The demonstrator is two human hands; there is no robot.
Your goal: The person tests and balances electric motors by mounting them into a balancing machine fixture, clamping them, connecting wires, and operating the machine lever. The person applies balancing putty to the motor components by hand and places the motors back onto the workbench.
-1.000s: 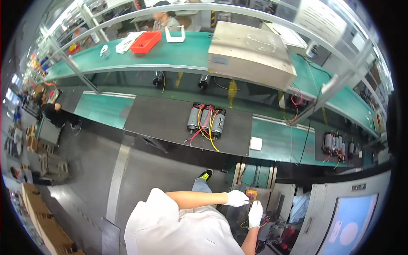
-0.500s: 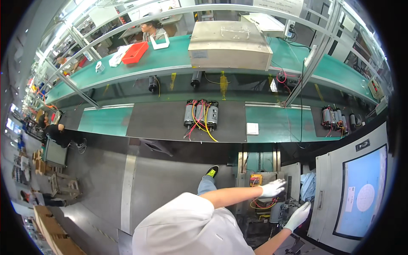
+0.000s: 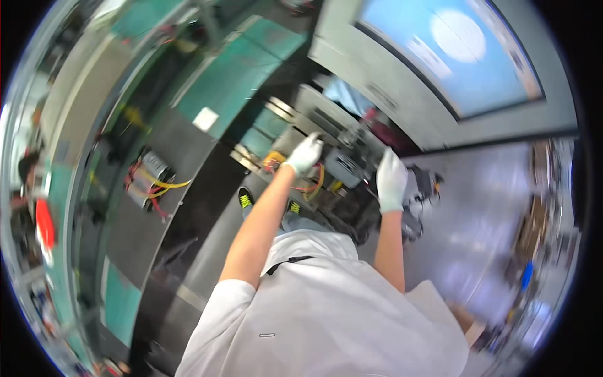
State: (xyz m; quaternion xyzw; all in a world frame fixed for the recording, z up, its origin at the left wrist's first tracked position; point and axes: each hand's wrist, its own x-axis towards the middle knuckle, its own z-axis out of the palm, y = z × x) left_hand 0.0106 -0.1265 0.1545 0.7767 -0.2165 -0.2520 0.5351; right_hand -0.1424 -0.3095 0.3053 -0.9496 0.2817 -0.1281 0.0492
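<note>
While the person leans over the low grey machine frame (image 3: 352,157), both gloved hands are down among its parts, well apart from each other. The left hand (image 3: 306,152) rests curled on a metal bracket at the near corner, just beside the orange and yellow wires (image 3: 317,182); whether it really grips I cannot tell. The right hand (image 3: 391,179) reaches to the dark block (image 3: 418,188) on the other side, fingers bent, hold unclear because of blur. In my judgement, the work goes well if one hand steadies the frame, the other moves slowly, and the wires stay free. The big blue screen (image 3: 452,44) stands just behind.
</note>
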